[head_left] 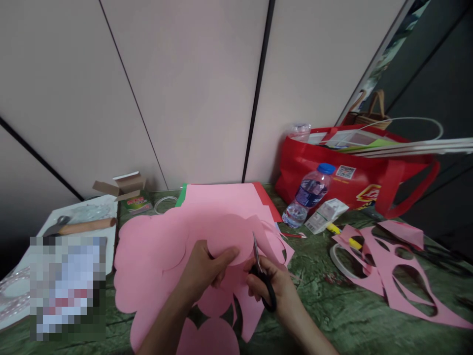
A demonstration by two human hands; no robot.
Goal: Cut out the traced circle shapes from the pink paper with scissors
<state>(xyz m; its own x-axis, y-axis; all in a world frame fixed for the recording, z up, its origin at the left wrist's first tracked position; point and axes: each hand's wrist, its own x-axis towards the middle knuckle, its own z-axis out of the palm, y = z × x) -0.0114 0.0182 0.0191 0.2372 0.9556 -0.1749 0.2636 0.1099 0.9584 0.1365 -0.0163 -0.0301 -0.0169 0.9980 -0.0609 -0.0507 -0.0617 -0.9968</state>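
Between thumb and fingers, my left hand (209, 271) pinches a sheet of pink paper (229, 234) with a rounded edge. My right hand (271, 283) grips black-handled scissors (266, 288), their blades pointing up along the right side of that rounded shape. A strip of the pink paper curls away to the right of the blades. Under and left of my hands lie several overlapping pink paper circles (150, 256). Behind them is a stack of coloured paper (218, 195), pink on top with green and red edges showing.
At right, pink paper offcuts (402, 276) with round holes lie by a tape roll (343, 264). A water bottle (308, 195), a small white carton (327, 215) and a red bag (354, 167) stand behind. A hammer (81, 227) rests on a white board at left, near an opened box (135, 197).
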